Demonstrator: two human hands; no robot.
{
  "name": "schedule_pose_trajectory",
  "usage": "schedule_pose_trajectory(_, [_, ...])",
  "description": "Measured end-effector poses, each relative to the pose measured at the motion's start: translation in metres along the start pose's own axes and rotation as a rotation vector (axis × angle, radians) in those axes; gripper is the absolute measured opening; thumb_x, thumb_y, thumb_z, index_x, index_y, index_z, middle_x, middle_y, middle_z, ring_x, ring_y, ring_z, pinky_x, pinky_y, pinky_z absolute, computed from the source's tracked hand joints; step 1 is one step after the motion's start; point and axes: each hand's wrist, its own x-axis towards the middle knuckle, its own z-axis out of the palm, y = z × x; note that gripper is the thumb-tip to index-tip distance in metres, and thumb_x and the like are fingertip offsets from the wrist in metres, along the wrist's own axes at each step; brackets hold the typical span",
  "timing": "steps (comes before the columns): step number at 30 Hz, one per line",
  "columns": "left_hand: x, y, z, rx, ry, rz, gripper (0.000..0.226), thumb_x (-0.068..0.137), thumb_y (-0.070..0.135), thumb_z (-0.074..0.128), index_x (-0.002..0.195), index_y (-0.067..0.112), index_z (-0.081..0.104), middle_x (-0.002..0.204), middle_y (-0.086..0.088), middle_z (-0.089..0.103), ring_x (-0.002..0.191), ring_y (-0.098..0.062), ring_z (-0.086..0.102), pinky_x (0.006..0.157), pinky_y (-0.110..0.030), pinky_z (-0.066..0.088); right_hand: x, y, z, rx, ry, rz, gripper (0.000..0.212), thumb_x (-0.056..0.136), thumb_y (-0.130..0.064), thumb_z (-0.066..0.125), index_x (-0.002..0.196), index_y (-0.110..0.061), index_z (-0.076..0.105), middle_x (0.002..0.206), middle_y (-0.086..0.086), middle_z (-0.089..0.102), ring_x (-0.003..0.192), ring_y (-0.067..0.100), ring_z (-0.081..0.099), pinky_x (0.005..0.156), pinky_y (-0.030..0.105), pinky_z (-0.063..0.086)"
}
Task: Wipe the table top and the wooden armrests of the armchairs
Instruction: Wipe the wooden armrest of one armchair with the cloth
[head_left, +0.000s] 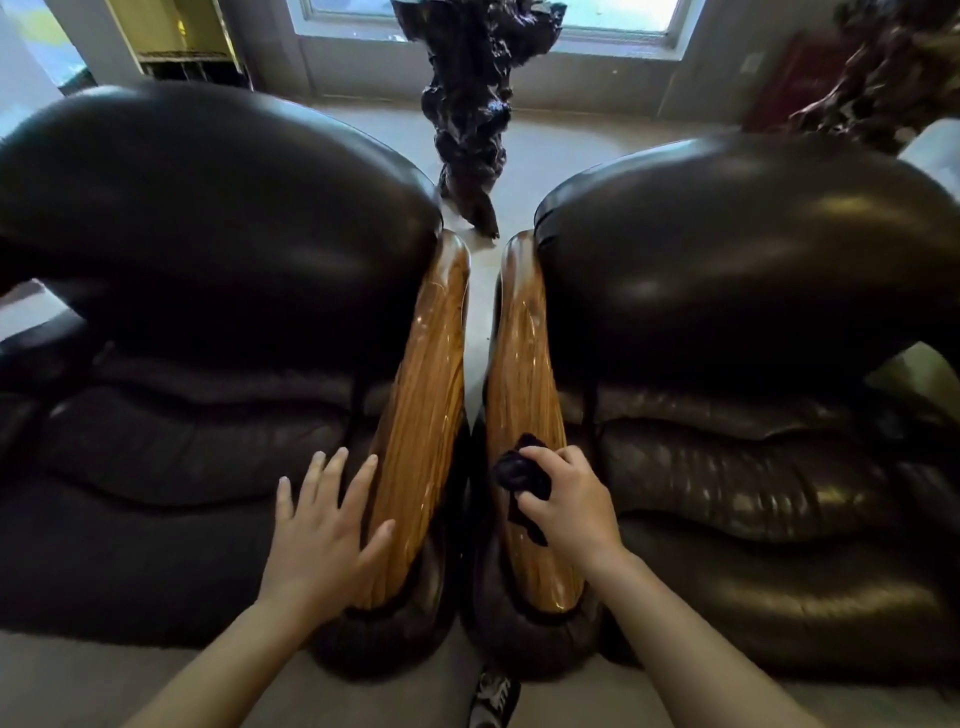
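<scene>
While the wiping is on the wood between the two chairs, these are the points to watch.

Right hand: the right hand is closed around a dark cloth, pressing it onto the right armrest near its front end.

Left hand: the left hand is spread wide and holds nothing; it lies flat, its thumb side touching the left armrest and its fingers over the seat of the left armchair.

Task's things: both wooden armrests stand just beside each other, a narrow gap between them; no table top is in view.

Risk, cloth: a loose tail of the cloth hangs below the fist, so it may snag or drop into the gap if the grip eases.

Risk, coverage: the rear ends of the armrests, next to the backrests, are far from the hand and could be missed.

Risk, smears: the bare left hand may leave prints on glossy wood.

Risk, leather: a stray stroke could drag dirt onto the right armchair.

Containers: none in view, so nothing to report inside any.
</scene>
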Motion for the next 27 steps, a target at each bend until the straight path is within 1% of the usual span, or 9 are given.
schedule_pose_trajectory(3, [0.047,0.008,0.013,-0.030,0.002,0.004,0.080,0.087,0.067,0.017,0.156,0.027,0.018,0.164,-0.009,0.016,0.153,-0.026,0.001,0.122,-0.057,0.005,0.051,0.021,-0.001,0.021,0.023,0.010,0.051,0.091,-0.032,0.068,0.140,-0.034,0.054,0.115,-0.010,0.050,0.100,0.010,0.059,0.080,0.025,0.058])
schedule_pose_trajectory(6, [0.091,0.008,0.035,-0.047,-0.001,0.023,0.079,0.088,0.066,0.019,0.156,0.028,0.016,0.165,-0.008,0.014,0.153,-0.024,-0.001,0.122,-0.056,0.002,0.101,0.042,0.007,0.010,0.064,0.020,0.049,0.092,-0.034,0.067,0.139,-0.034,0.054,0.115,-0.009,0.050,0.094,0.007,0.057,0.069,0.012,0.047])
schedule_pose_trajectory(8, [0.117,0.004,0.056,-0.037,-0.012,0.052,0.077,0.089,0.065,0.021,0.156,0.027,0.018,0.164,-0.009,0.016,0.153,-0.025,0.002,0.122,-0.057,0.005,0.131,0.055,0.017,0.013,0.099,0.031,0.048,0.093,-0.035,0.066,0.139,-0.035,0.054,0.114,-0.010,0.050,0.093,0.005,0.056,0.067,0.011,0.045])
schedule_pose_trajectory(12, [0.158,-0.008,0.107,-0.012,-0.041,0.121,0.074,0.091,0.063,0.028,0.156,0.027,0.018,0.164,-0.010,0.016,0.153,-0.026,0.001,0.121,-0.059,0.014,0.182,0.083,0.040,-0.022,0.173,0.042,0.048,0.092,-0.040,0.065,0.138,-0.037,0.053,0.116,-0.011,0.049,0.099,0.008,0.056,0.077,0.026,0.055])
schedule_pose_trajectory(15, [0.180,-0.019,0.142,0.008,-0.043,0.186,0.074,0.091,0.060,0.036,0.156,0.026,0.021,0.164,-0.011,0.016,0.154,-0.027,0.002,0.120,-0.061,0.015,0.199,0.101,0.067,-0.117,0.174,0.049,0.052,0.091,-0.045,0.064,0.141,-0.037,0.050,0.130,-0.010,0.046,0.116,0.012,0.050,0.084,0.027,0.051])
schedule_pose_trajectory(17, [0.189,-0.028,0.160,0.006,-0.029,0.211,0.074,0.092,0.059,0.036,0.156,0.026,0.022,0.165,-0.010,0.013,0.153,-0.027,0.003,0.121,-0.059,0.011,0.197,0.110,0.089,-0.267,0.166,0.022,0.058,0.091,-0.049,0.064,0.145,-0.037,0.046,0.147,-0.006,0.038,0.131,0.019,0.040,0.098,0.038,0.047])
schedule_pose_trajectory(19, [0.194,-0.035,0.173,0.010,-0.016,0.223,0.073,0.093,0.061,0.032,0.156,0.026,0.021,0.166,-0.010,0.012,0.153,-0.028,0.003,0.121,-0.055,0.007,0.189,0.116,0.107,-0.376,0.204,-0.023,0.063,0.092,-0.050,0.060,0.149,-0.035,0.040,0.158,-0.001,0.030,0.142,0.025,0.031,0.111,0.049,0.037])
schedule_pose_trajectory(22, [0.199,-0.043,0.193,-0.003,-0.008,0.227,0.074,0.095,0.064,0.022,0.157,0.025,0.018,0.166,-0.011,0.009,0.153,-0.030,0.005,0.120,-0.055,0.009,0.191,0.126,0.121,-0.351,0.292,-0.068,0.060,0.094,-0.045,0.059,0.149,-0.028,0.041,0.160,0.007,0.031,0.146,0.030,0.030,0.115,0.054,0.030])
schedule_pose_trajectory(27, [0.200,-0.048,0.209,0.014,0.037,0.247,0.077,0.094,0.065,0.020,0.156,0.020,0.020,0.165,-0.015,0.011,0.152,-0.034,0.011,0.119,-0.060,0.013,0.221,0.122,0.122,-0.191,0.394,-0.039,0.051,0.095,-0.029,0.062,0.143,-0.016,0.051,0.150,0.012,0.042,0.139,0.031,0.039,0.110,0.054,0.041])
